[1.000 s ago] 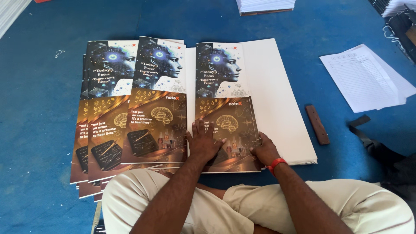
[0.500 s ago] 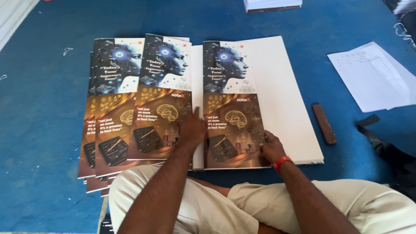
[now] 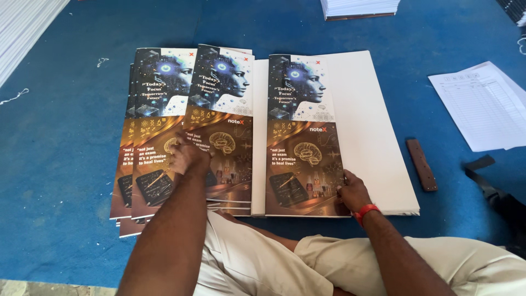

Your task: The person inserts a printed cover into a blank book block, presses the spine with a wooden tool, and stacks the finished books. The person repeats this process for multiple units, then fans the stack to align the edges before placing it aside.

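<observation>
printed covers (image 3: 219, 126) lie fanned in overlapping stacks at centre left of the frame, on a blue floor mat (image 3: 66, 164); each shows a robot-like head on the upper half and a brain with lab items on the brown lower half. left hand (image 3: 187, 159) rests flat on the lower part of the middle stack, fingers loosely curled, pressing down, not gripping anything. 1 separate cover (image 3: 304, 137) lies at centre, on top of a white board stack (image 3: 372, 131) that reaches toward the right of the frame. right hand (image 3: 353, 192) sits at the lower right corner of that separate cover, fingertips pinching its edge where it meets the white stack; a red wristband (image 3: 366, 211) is on that wrist. brown flat stick (image 3: 422, 164) lies on the mat just right of the white stack, apart from it. white ruled sheets (image 3: 485, 104) lie at the right edge of the frame. another white paper pile (image 3: 359, 8) sits at the top edge, and white sheet edges (image 3: 27, 33) show at upper left. the person's light trousers (image 3: 274, 263) fill the bottom centre, knees just below the stacks.
</observation>
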